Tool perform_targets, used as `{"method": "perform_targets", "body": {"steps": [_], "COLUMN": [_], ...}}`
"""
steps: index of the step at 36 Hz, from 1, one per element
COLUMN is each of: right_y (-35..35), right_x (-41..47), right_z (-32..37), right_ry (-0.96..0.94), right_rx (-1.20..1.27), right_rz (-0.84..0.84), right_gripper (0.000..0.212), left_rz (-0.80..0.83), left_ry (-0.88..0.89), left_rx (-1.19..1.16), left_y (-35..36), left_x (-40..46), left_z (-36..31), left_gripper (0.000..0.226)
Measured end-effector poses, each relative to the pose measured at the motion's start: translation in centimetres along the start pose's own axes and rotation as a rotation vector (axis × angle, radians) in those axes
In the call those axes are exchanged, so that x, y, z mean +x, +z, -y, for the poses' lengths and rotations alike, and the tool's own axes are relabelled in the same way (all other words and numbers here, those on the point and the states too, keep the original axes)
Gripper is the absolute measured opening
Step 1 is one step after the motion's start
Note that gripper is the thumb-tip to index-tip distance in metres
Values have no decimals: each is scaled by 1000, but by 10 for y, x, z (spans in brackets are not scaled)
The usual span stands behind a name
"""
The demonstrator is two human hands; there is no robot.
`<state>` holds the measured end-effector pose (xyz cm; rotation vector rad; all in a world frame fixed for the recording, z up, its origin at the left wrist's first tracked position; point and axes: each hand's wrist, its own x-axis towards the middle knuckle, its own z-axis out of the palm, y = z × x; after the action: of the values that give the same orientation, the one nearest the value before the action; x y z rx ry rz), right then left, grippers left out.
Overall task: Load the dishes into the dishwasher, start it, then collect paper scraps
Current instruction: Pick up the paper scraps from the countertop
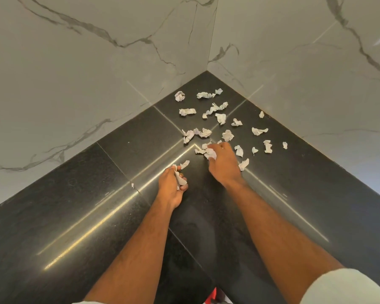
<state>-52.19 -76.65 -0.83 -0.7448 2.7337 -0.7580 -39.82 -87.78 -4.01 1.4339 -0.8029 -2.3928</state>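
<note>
Currently I log both hands over the black counter (79, 207) in the corner of the marble wall (75, 73). Left hand (171, 185): fingers curled in, gripping a crumpled paper scrap (178, 177) between thumb and fingertips. Right hand (223, 161): fingers bent down onto the counter, closing round a wad of scraps (210, 152) at the fingertips; how tightly, I cannot tell. The remaining paper scraps (215, 108) lie scattered on the counter, from just beyond the right hand back toward the wall corner. They are small, whitish-grey, crumpled and twisted, with faint printing too small for me to read. One scrap (184, 164) lies just beside the left thumb. No labels or brands legible anywhere.
</note>
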Motion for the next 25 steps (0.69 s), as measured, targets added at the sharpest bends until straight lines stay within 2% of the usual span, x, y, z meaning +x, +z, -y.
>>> {"method": "perform_targets", "body": {"steps": [2, 4, 9, 11, 14, 16, 18, 20, 22, 25], "right_y": [3, 5, 6, 7, 2, -2, -1, 6, 12, 13], "right_x": [2, -4, -26, -32, -45, -56, -65, -68, -66, -62], "right_z": [-7, -11, -9, -8, 6, 22, 38, 47, 52, 58], "right_ry": [-23, -31, -29, 45, 163, 119, 30, -21, -39, -76], "right_rx": [-181, -278, -309, -123, 317, 544, 656, 622, 476, 295], "right_rz": [89, 98, 89, 69, -29, -45, 9, 80, 136, 157], "right_gripper": [35, 31, 25, 21, 11, 16, 16, 12, 15, 13], "left_rz": [-2, 1, 24, -3, -48, -40, 5, 64, 109, 143], "left_ry": [4, 9, -11, -2, 9, 4, -18, -44, -54, -85], "left_rx": [5, -10, -64, -63, -69, -97, -171, -244, -196, -152], "left_y": [0, 1, 3, 6, 12, 15, 18, 21, 22, 21], "left_x": [-1, -2, -3, -5, -6, -6, -10, -15, -21, -28], "left_z": [2, 3, 1, -2, -6, -8, -9, -12, -12, -9], "left_gripper": [17, 17, 39, 40, 39, 38, 40, 47, 51, 34]}}
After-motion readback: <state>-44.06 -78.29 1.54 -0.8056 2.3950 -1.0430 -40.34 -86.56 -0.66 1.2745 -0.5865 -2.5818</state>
